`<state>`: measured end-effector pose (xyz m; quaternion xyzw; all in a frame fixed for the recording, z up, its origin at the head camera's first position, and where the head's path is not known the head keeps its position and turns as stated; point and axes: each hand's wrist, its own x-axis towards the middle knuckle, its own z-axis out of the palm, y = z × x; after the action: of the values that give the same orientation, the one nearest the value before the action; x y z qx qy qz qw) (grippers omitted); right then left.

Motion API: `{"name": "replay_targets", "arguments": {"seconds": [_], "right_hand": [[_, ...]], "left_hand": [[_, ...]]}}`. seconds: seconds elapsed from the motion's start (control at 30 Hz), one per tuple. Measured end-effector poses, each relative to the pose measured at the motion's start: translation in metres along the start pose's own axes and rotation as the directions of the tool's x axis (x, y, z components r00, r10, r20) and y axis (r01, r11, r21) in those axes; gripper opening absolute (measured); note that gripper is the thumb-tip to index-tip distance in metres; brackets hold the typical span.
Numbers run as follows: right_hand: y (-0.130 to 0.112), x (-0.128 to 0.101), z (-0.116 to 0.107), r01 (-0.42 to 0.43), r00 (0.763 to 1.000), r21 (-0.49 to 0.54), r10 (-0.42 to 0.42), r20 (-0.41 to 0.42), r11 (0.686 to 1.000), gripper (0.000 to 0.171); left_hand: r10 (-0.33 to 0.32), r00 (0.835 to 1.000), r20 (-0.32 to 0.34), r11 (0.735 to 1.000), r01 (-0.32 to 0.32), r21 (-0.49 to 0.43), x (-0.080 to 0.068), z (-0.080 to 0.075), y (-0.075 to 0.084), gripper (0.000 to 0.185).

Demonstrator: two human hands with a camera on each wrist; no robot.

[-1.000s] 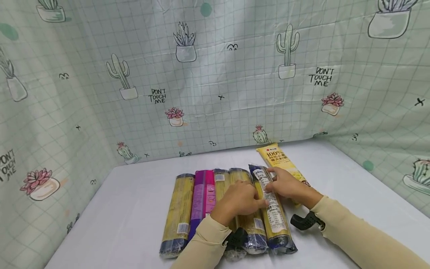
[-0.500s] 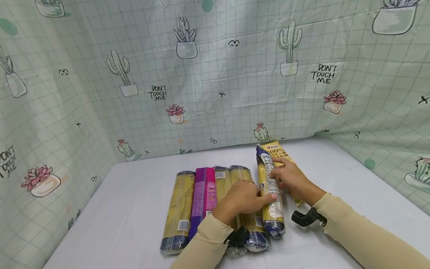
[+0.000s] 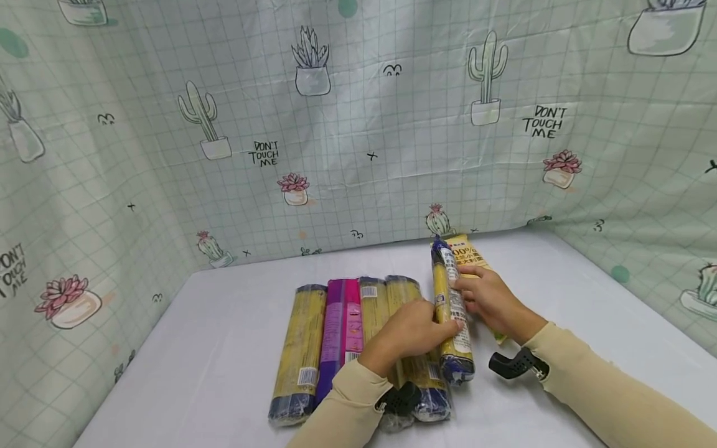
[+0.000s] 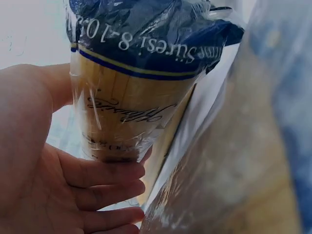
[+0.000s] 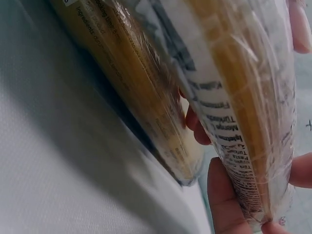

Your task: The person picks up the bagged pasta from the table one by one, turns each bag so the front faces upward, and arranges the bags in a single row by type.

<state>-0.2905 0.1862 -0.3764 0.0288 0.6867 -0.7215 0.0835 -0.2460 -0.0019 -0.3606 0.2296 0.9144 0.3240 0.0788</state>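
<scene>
A long spaghetti packet (image 3: 451, 314) with dark blue ends and a white label is tilted up off the white table (image 3: 224, 348), far end raised. My left hand (image 3: 417, 326) grips its near half and my right hand (image 3: 486, 298) grips its middle. The left wrist view shows that packet's blue end (image 4: 146, 44) with my left hand's fingers (image 4: 105, 192) curled under it. In the right wrist view the packet's label side (image 5: 229, 112) lies against my right hand's fingertips (image 5: 224, 195). A row of several pasta packets (image 3: 347, 336), yellow ones and a pink-purple one, lies just left of it.
A yellow bag (image 3: 470, 261) lies behind my right hand near the back of the table. Cactus-print cloth walls (image 3: 358, 124) close in the table on the left, back and right. Black straps sit on both wrists.
The blue-ended packet lay flat at the right end of the row; both hands have lifted it and turned it onto its side, its far end now raised. The head view shifted slightly.
</scene>
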Motion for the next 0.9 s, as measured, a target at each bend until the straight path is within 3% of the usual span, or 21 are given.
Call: {"name": "replay_targets", "arguments": {"seconds": [0.3,0.53,0.7,0.9], "right_hand": [[0.004,-0.003,0.003,0.004,0.999,-0.002,-0.004,-0.038,1.000,0.050],[0.000,-0.005,0.010,0.032,0.999,-0.033,-0.032,0.006,0.999,0.064],[0.000,-0.009,0.015,0.051,0.997,-0.093,-0.046,0.057,0.994,0.073],[0.001,-0.012,0.020,0.078,0.996,-0.137,-0.071,0.053,0.987,0.062]], "left_hand": [[0.021,0.997,-0.078,0.999,-0.023,-0.030,0.000,0.001,0.001,0.032],[0.033,0.993,-0.110,0.999,-0.036,-0.019,0.002,0.000,0.001,0.029],[0.041,0.990,-0.138,0.998,-0.034,0.055,0.002,0.003,0.004,0.031],[0.085,0.981,-0.173,0.981,-0.052,0.186,0.001,0.007,0.008,0.040]]}}
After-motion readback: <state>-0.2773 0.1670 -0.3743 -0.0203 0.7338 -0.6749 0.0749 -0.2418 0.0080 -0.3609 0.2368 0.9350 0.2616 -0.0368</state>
